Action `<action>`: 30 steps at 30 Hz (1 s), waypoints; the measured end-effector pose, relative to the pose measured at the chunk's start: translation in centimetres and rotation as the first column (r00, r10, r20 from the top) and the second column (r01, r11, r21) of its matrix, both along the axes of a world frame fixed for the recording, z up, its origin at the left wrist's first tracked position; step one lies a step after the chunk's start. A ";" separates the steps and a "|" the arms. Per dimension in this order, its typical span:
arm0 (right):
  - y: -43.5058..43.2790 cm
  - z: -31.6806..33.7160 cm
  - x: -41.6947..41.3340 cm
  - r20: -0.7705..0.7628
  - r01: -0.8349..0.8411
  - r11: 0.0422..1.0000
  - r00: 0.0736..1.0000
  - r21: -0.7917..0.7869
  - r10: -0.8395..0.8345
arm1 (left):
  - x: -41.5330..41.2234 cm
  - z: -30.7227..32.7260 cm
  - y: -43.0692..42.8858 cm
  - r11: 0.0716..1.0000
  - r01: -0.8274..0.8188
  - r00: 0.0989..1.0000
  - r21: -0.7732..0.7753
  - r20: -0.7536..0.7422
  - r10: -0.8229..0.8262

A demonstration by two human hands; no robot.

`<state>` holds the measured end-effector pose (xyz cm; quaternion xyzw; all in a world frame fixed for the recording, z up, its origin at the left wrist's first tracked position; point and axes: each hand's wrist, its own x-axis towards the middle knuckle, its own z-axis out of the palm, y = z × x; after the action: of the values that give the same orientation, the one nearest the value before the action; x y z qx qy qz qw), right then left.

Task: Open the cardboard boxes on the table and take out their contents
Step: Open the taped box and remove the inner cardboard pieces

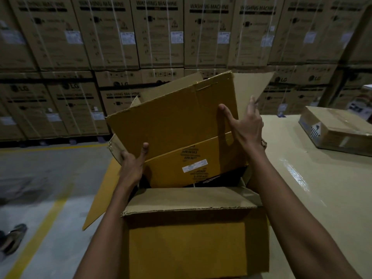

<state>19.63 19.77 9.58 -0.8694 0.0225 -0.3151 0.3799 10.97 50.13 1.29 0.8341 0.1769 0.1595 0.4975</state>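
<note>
Stacked washing machine cartons (161,33) walled the back of the dim warehouse, and a pale table (322,188) ran off to my right. At its near left corner stood the large open box (191,248), its near flap folded toward me and another flap hanging out over the floor on the left. Half in, half out of it sat a smaller yellow-brown box (175,121), tilted, its own flaps standing open at the top and a white label (194,165) on its lower panel. My hands were apart, one on each side of that smaller box. My left hand (131,166) gripped its lower left corner. My right hand (245,125) clasped its right edge, thumb on the front face, fingers behind. A taped parcel (338,131) lay well apart on the table's far right. A sandalled foot (14,238) showed on the floor at the left.
</note>
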 end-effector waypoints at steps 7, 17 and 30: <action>-0.4 -1.6 0.0 0.007 0.037 0.999 0.999 0.033 -0.038 | 0.1 -0.5 -0.1 0.997 0.068 0.994 0.031 -0.090 -0.065; 7.0 -0.8 -3.5 0.511 0.106 0.891 0.846 -0.442 0.153 | 0.0 -0.5 -1.0 0.990 0.085 0.995 0.108 -0.052 -0.080; 7.4 -0.7 -3.0 0.523 -0.003 0.820 0.768 -0.573 0.368 | -0.5 -0.5 0.5 0.805 0.218 0.948 -0.552 0.317 -0.038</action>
<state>16.67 27.18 8.93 -0.7872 -0.2817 -0.5315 0.1358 10.52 50.66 0.80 0.6197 0.0847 0.1844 0.7582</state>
